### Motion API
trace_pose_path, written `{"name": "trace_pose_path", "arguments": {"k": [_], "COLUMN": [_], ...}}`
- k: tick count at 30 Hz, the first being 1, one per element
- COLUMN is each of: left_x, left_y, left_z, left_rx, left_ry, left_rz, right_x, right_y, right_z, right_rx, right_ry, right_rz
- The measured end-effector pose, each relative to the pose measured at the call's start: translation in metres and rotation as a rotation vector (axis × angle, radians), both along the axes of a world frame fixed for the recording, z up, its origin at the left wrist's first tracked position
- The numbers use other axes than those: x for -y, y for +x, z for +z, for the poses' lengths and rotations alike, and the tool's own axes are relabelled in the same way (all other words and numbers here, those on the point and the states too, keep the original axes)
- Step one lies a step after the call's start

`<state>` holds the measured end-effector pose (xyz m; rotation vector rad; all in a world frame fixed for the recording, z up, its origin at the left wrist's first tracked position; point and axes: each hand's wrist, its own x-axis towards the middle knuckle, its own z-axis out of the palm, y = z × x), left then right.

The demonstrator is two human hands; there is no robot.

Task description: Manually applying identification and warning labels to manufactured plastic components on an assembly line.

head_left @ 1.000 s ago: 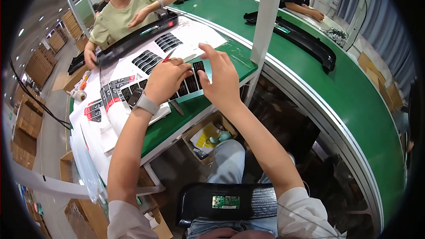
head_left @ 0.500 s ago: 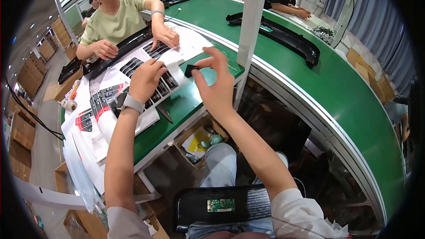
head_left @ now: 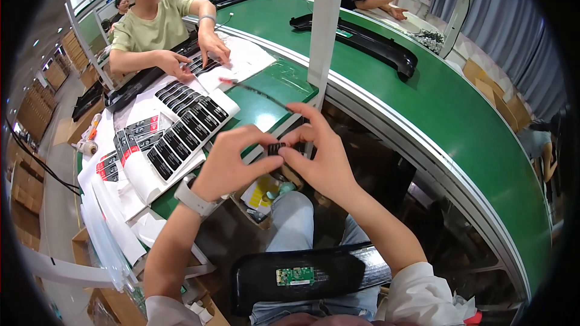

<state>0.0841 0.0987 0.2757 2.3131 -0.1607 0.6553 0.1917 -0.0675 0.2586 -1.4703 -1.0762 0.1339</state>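
A small black label (head_left: 275,148) is pinched between the fingertips of both hands, over the gap in front of the bench. My left hand (head_left: 232,160), with a pale watch at its wrist, grips its left side; my right hand (head_left: 323,154) has thumb and fingers closed on its right side. Fingers partly cover the label. On my lap lies a long black plastic housing (head_left: 260,284) bearing a green circuit board (head_left: 296,276). A sheet of black labels (head_left: 187,139) rests on the bench beyond my left hand.
Across the bench a person in a light green shirt (head_left: 157,33) handles labels beside another black housing (head_left: 130,87). A white post (head_left: 323,24) stands at the bench corner. Right of it, the curved green conveyor (head_left: 447,127) carries a black housing (head_left: 362,39). An open carton (head_left: 257,205) stands below.
My left hand has let go of the label sheet, now lying on the bench, and moved right onto the small label. My right hand has come lower. The co-worker's hands have drawn together.
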Motion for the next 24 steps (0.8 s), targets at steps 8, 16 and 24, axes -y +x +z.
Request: {"name": "trace_pose_path", "arguments": {"k": [8,16,24], "left_x": [0.019,0.05,0.064], "left_y": [-0.022,-0.074,-0.1], "left_z": [-0.028,-0.118,-0.195], "left_rx": [-0.07,-0.252,-0.793], "left_ry": [-0.06,-0.34,-0.04], "left_rz": [0.008,0.127,0.347], "right_x": [0.059,0.198,0.228], "right_y": [-0.017,-0.013,-0.032], "right_z": [-0.018,-0.1,-0.182], "right_rx": [0.079,0.242,0.437], "right_ry": [-0.108,-0.786,-0.889], "right_rz": [-0.065,-0.168,-0.233]}}
